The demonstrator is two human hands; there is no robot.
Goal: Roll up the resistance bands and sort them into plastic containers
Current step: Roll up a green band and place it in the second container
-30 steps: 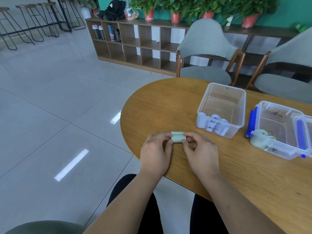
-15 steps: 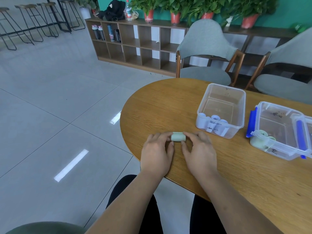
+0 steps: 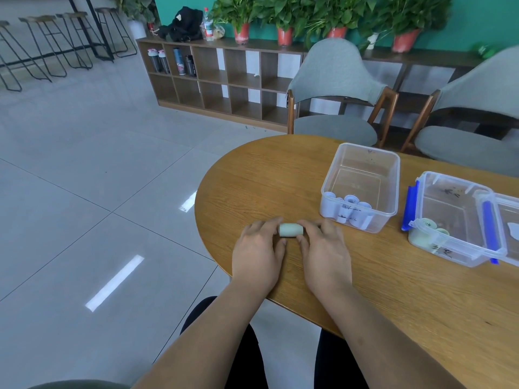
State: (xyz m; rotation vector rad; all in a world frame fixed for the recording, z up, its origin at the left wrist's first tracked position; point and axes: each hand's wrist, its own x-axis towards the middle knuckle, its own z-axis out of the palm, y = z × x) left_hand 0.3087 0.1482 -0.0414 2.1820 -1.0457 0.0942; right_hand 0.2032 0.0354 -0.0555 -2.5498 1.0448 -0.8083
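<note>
A pale green resistance band (image 3: 290, 230), rolled into a short tight cylinder, lies on the wooden table (image 3: 252, 186) near its front edge. My left hand (image 3: 258, 254) pinches its left end and my right hand (image 3: 323, 254) pinches its right end, fingers curled round it. A clear plastic container (image 3: 365, 153) to the right holds several rolled light blue bands (image 3: 348, 211) at its near wall. Further right, a second clear container (image 3: 455, 181) with blue clips holds rolled green bands (image 3: 429, 228) in its near left corner.
A lid with a blue clip (image 3: 488, 226) lies against the second container at the right edge. Two grey chairs (image 3: 337, 80) stand behind the table. A low wooden shelf (image 3: 219, 80) with bottles and potted plants lines the back wall. Tiled floor lies to the left.
The green band went from a loose, partly rolled shape to a tight cylinder. Both hands shifted slightly forward with it, and the fingers now sit at its two ends.
</note>
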